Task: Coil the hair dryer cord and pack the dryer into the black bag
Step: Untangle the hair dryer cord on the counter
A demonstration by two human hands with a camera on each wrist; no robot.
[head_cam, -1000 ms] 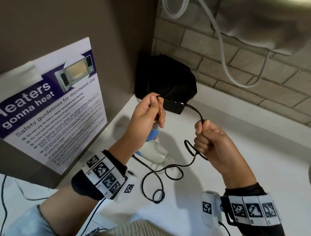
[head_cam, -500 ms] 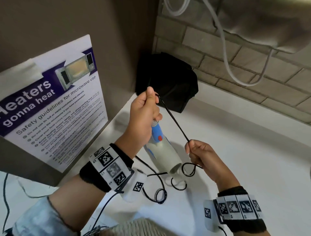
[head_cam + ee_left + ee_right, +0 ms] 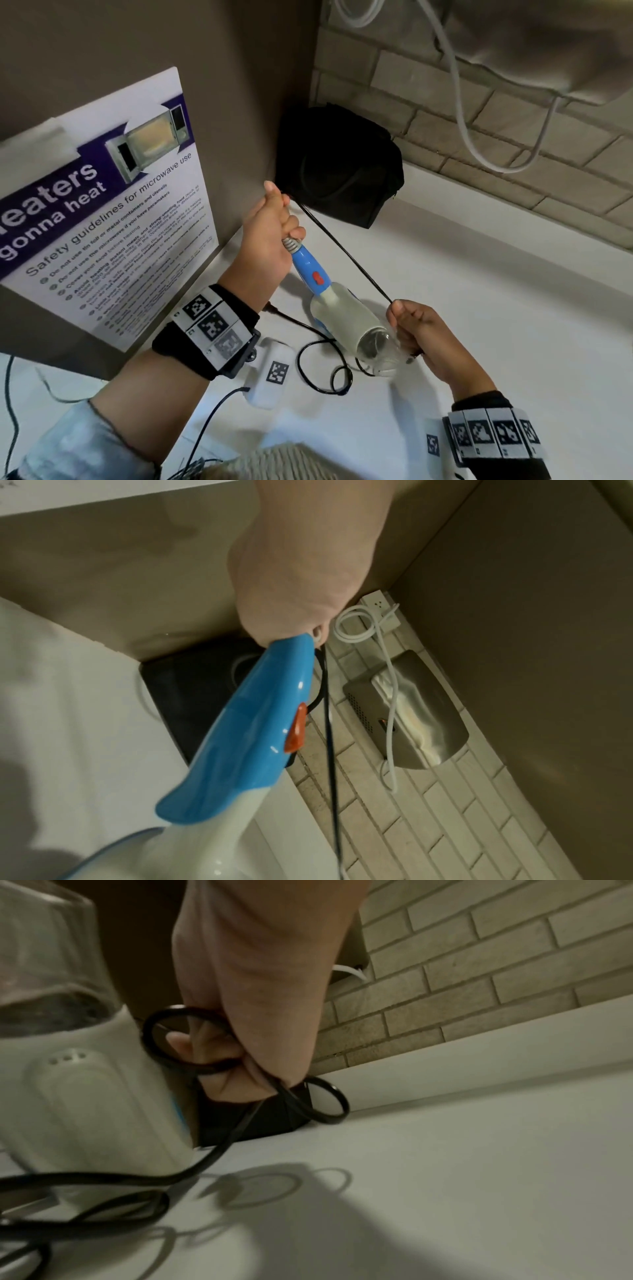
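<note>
I hold the hair dryer (image 3: 323,294) by the top of its blue handle with my left hand (image 3: 270,240), fingers wrapped round the handle end where the grey strain relief emerges; the same fist traps the cord (image 3: 342,251) at its upper bend. My right hand (image 3: 416,330) pinches the cord lower down, just beside the clear nozzle, with a small loop caught in the curled fingers (image 3: 219,1080). Between the two hands the cord runs straight and taut.

To coil well, I judge the procedure as follows:
1. Keep the left grip fixed as the anchor.
2. Bring each length up to the handle at an even loop size.
3. Let the cord rotate in the right fingers so that the kinks lying on the white counter (image 3: 496,308) relax rather than tighten.
4. Avoid bending the cord sharply at the strain relief.

The dryer hangs nozzle-down, above or on the counter; I cannot tell which. It has a white body, a blue handle and a red switch. The black bag (image 3: 342,164) sits in the corner against the brick wall, near but apart from the dryer; whether it is unzipped I cannot tell.
</note>
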